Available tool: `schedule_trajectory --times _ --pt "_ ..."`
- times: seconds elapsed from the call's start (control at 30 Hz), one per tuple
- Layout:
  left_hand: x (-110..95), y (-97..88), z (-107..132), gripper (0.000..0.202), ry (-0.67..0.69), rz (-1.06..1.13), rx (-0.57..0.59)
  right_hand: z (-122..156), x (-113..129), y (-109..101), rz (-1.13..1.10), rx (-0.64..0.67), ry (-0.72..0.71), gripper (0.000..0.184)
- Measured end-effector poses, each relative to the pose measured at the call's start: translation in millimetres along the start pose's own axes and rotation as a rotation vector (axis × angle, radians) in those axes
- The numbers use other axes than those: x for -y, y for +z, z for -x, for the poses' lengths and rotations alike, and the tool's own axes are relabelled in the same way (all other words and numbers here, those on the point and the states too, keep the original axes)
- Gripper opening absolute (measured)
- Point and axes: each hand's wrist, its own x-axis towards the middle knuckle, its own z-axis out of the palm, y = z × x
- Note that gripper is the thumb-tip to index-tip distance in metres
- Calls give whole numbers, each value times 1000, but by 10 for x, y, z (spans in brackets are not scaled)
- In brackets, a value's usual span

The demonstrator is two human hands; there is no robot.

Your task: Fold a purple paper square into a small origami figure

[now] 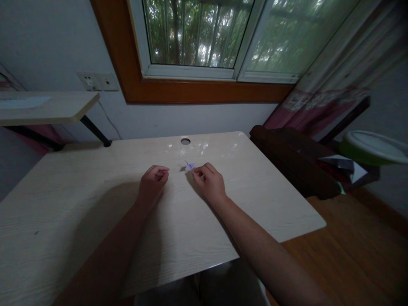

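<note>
Though small, purple folded paper [189, 166]

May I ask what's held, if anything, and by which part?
The right hand seemingly pinches the purple folded paper by its right end; the left hand holds nothing visible.

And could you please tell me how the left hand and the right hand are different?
The right hand has its fingertips at the small purple paper, while the left hand is apart from it. The left hand's fingers point toward the picture's right, the right hand's toward its left. Both hands are bare, with curled fingers, over the pale table.
</note>
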Motion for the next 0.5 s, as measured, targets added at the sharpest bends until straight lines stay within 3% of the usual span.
schedule_trajectory --times 0.23,0.5 --pt "63 -19 -22 15 -20 -4 -35 -18 -91 -17 -67 47 -58 15" --pt "132 -59 -25 17 -95 99 -64 -110 -57 -203 128 180 -379 25"
